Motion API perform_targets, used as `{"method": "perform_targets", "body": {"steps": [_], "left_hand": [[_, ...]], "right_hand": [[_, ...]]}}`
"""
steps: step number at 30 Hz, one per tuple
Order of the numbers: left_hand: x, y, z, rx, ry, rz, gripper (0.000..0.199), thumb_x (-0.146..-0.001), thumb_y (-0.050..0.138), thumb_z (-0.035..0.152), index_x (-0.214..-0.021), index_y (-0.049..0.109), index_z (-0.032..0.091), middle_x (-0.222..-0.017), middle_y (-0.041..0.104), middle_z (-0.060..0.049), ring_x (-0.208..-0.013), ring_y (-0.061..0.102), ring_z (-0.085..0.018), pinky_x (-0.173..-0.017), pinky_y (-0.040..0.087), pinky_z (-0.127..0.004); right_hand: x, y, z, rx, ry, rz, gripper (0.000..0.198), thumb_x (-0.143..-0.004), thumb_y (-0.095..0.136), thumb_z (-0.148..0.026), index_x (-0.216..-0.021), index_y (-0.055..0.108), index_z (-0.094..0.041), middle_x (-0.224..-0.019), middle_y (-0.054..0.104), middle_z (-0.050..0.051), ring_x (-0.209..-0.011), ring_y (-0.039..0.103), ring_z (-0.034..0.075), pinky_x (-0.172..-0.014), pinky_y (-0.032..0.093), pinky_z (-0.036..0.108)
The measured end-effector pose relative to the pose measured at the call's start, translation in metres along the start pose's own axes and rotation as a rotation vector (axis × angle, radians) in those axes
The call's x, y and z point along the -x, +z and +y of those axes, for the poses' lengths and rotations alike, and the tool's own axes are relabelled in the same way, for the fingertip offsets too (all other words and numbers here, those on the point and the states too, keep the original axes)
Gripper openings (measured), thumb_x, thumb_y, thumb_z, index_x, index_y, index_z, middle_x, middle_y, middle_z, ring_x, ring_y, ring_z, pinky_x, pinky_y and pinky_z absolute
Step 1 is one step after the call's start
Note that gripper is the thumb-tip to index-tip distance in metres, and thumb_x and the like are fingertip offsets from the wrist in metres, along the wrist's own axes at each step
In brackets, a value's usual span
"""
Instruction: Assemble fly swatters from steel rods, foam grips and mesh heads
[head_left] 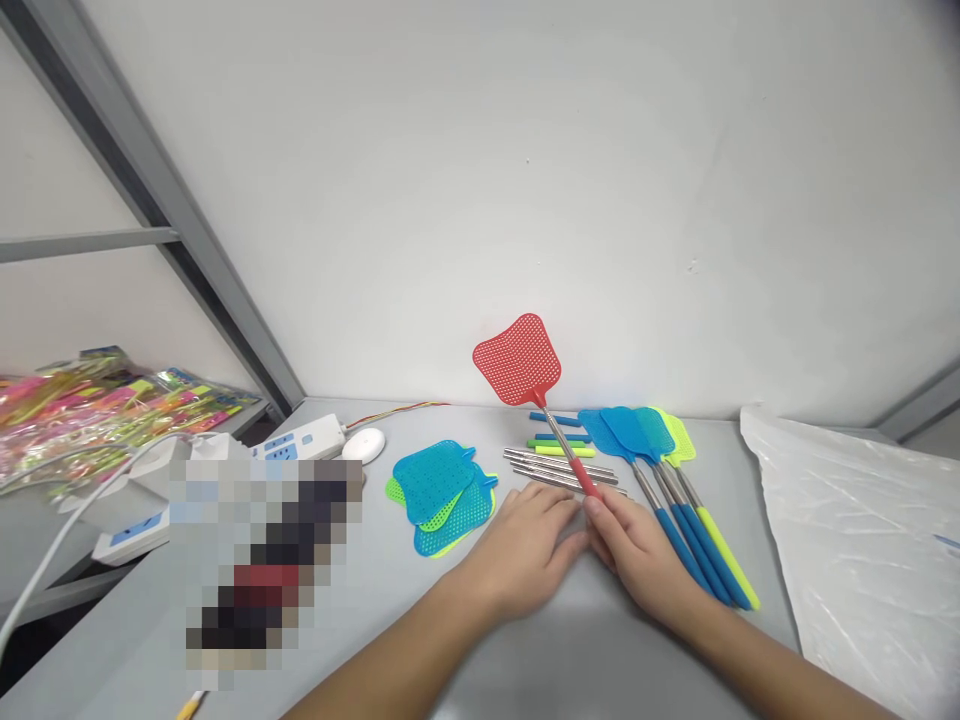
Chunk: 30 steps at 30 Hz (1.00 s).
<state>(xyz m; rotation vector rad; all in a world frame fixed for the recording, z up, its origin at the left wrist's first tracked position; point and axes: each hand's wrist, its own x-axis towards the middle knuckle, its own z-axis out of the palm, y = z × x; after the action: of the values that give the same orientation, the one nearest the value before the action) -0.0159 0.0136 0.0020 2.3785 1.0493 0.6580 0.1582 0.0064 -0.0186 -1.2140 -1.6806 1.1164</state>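
Note:
My right hand (634, 550) is closed around the red handle of a fly swatter (517, 360), whose perforated red head tilts up to the left against the wall. My left hand (536, 540) lies low over the table with its fingers stretched out beside the handle, and its thumb comes close to my right hand. Just beyond its fingertips are several silver metal rods (555, 468). Behind them lie blue and yellow-green handle tubes (561, 450). Left of my left hand is a pile of blue and green swatter heads (442, 490).
Several whole swatters (679, 510) lie at the right, beside a white plastic sheet (862, 540). A power strip (307, 437), a round white puck (364, 445) and a pixelated dark object (277, 560) are at the left. Bagged colourful goods (112, 420) sit on a shelf.

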Motion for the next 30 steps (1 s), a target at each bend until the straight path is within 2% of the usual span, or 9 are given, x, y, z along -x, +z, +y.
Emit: {"method": "perform_targets", "body": {"steps": [6, 10, 15, 19, 23, 27, 30], "left_hand": [[0.001, 0.003, -0.005, 0.003, 0.000, 0.011, 0.029, -0.093, 0.042, 0.023, -0.117, 0.058, 0.022, -0.122, 0.061, -0.006, -0.114, 0.051, -0.024, -0.096, 0.038, -0.041], [-0.001, 0.005, -0.007, 0.142, -0.018, 0.067, 0.031, -0.092, 0.044, 0.022, -0.119, 0.059, 0.025, -0.121, 0.062, -0.005, -0.113, 0.053, -0.023, -0.098, 0.038, -0.039], [-0.005, 0.003, -0.007, 0.499, -0.158, 0.199, 0.029, -0.093, 0.044, 0.031, -0.114, 0.062, 0.025, -0.112, 0.066, -0.005, -0.105, 0.058, -0.022, -0.093, 0.042, -0.034], [-0.008, 0.001, -0.013, 0.789, -0.240, 0.373, 0.035, -0.096, 0.037, 0.042, -0.109, 0.061, 0.020, -0.097, 0.067, -0.006, -0.084, 0.060, -0.017, -0.078, 0.044, -0.029], [-0.011, 0.001, -0.023, 0.926, -0.313, 0.521, 0.041, -0.096, 0.034, 0.048, -0.097, 0.061, 0.017, -0.083, 0.063, -0.004, -0.069, 0.055, -0.014, -0.066, 0.041, -0.026], [-0.012, 0.001, -0.028, 0.979, -0.400, 0.594, 0.042, -0.093, 0.039, 0.052, -0.095, 0.063, 0.017, -0.070, 0.056, -0.001, -0.066, 0.053, -0.014, -0.065, 0.041, -0.025], [-0.012, -0.001, -0.026, 1.040, -0.415, 0.618, 0.040, -0.091, 0.045, 0.051, -0.095, 0.066, 0.018, -0.068, 0.055, -0.001, -0.067, 0.052, -0.013, -0.065, 0.040, -0.025]], "right_hand": [[0.001, 0.000, -0.001, 0.028, -0.009, 0.001, 0.035, -0.097, 0.036, -0.047, -0.074, 0.043, -0.022, -0.056, 0.041, -0.006, -0.053, 0.037, 0.012, -0.052, 0.031, 0.024], [0.002, 0.000, -0.002, 0.049, -0.011, -0.009, 0.036, -0.097, 0.036, -0.048, -0.072, 0.041, -0.022, -0.057, 0.042, -0.005, -0.054, 0.038, 0.012, -0.053, 0.030, 0.025], [0.001, -0.001, -0.004, 0.075, -0.006, -0.023, 0.033, -0.097, 0.036, -0.046, -0.077, 0.045, -0.021, -0.060, 0.043, -0.005, -0.055, 0.038, 0.012, -0.054, 0.031, 0.025], [0.001, -0.001, -0.005, 0.132, -0.020, -0.032, 0.032, -0.096, 0.038, -0.045, -0.078, 0.047, -0.021, -0.065, 0.045, -0.004, -0.061, 0.040, 0.013, -0.057, 0.032, 0.025], [0.000, -0.001, -0.004, 0.202, -0.034, -0.068, 0.031, -0.095, 0.042, -0.045, -0.076, 0.047, -0.020, -0.070, 0.046, -0.003, -0.067, 0.041, 0.014, -0.060, 0.032, 0.025], [0.000, -0.002, -0.004, 0.238, -0.045, -0.125, 0.031, -0.095, 0.042, -0.044, -0.076, 0.047, -0.020, -0.068, 0.046, -0.003, -0.064, 0.039, 0.013, -0.058, 0.031, 0.025], [0.000, -0.003, -0.003, 0.238, -0.057, -0.143, 0.031, -0.095, 0.041, -0.044, -0.077, 0.047, -0.020, -0.070, 0.045, -0.003, -0.065, 0.039, 0.013, -0.058, 0.030, 0.025]]}}
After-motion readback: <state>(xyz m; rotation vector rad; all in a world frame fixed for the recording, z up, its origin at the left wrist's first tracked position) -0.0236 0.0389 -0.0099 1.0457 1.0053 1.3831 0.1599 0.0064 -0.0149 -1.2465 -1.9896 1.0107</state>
